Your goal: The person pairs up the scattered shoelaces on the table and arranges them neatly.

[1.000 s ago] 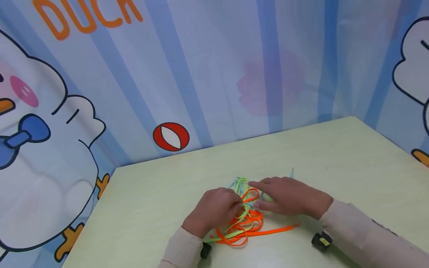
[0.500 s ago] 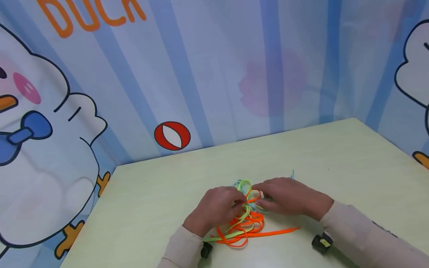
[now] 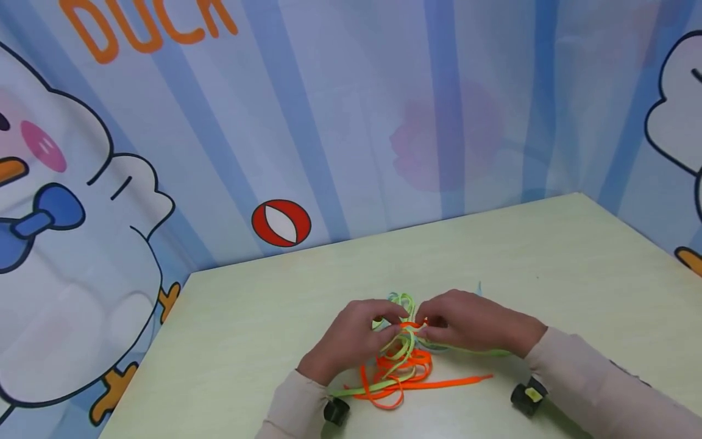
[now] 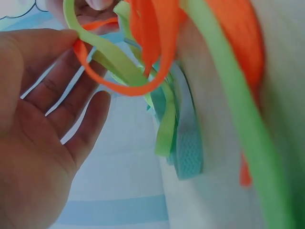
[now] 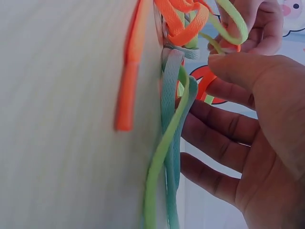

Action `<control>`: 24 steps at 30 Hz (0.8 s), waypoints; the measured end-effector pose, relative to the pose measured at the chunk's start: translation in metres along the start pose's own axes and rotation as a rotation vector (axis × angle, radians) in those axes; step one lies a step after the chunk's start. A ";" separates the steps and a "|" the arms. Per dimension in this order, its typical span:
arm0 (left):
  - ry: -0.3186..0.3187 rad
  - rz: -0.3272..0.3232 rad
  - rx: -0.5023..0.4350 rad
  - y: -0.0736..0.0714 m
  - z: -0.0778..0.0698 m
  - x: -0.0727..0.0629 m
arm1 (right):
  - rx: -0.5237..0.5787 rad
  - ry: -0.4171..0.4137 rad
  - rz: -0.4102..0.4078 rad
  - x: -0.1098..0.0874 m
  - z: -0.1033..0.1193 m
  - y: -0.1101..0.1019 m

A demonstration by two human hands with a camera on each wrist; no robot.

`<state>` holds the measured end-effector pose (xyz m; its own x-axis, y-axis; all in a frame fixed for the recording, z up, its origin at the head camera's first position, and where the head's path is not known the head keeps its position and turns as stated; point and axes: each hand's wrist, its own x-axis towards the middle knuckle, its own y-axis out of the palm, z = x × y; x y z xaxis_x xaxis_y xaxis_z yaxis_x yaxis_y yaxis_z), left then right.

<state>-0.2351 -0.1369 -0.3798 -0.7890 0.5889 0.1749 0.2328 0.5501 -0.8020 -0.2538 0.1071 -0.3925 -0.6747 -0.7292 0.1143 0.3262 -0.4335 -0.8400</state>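
Note:
A tangle of flat shoelaces lies between the hands, with an orange shoelace (image 3: 422, 361), a lime-green shoelace (image 3: 404, 299) and a light-blue shoelace (image 4: 189, 143). My left hand (image 3: 355, 332) pinches an orange loop between thumb and fingertips, beside a green strand. Facing it, my right hand (image 3: 474, 320) pinches the orange strand from the other side, its thumb tip against the laces in the right wrist view. Its other fingers are spread beside hanging blue and green strands. The knot's inside is hidden by overlapping loops.
The laces lie on a pale table (image 3: 263, 341). An orange lace end with its tip (image 5: 125, 107) points right across the tabletop. Behind the table stands a blue striped backdrop (image 3: 351, 122) with cartoon ducks. Black wrist cameras sit under both sleeves.
The right fingertips have closed on the orange strand, and the left hand has shifted slightly up and right. The small orange loop has drawn flatter. A green strand now trails rightward below the right hand.

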 end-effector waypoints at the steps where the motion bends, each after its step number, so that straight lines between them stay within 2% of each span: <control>1: 0.004 0.003 -0.048 0.000 0.001 0.000 | 0.007 0.001 0.001 0.000 0.000 0.000; 4: 0.000 0.016 -0.175 0.000 0.002 -0.001 | 0.031 0.003 0.007 0.000 0.000 0.000; 10: -0.058 0.014 -0.319 -0.005 0.000 -0.003 | 0.036 -0.015 -0.020 0.000 -0.002 0.001; 15: -0.086 0.004 -0.367 -0.008 -0.001 -0.004 | 0.057 0.025 -0.050 -0.001 -0.003 -0.001; 19: -0.091 -0.012 -0.372 -0.009 0.001 -0.004 | 0.129 0.062 -0.068 -0.002 -0.001 -0.003; 24: -0.113 -0.031 -0.407 -0.011 0.003 -0.005 | 0.200 0.069 -0.130 -0.002 -0.001 -0.005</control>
<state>-0.2359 -0.1476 -0.3740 -0.8512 0.5124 0.1136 0.3956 0.7686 -0.5026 -0.2545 0.1116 -0.3887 -0.7606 -0.6259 0.1725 0.3535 -0.6221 -0.6985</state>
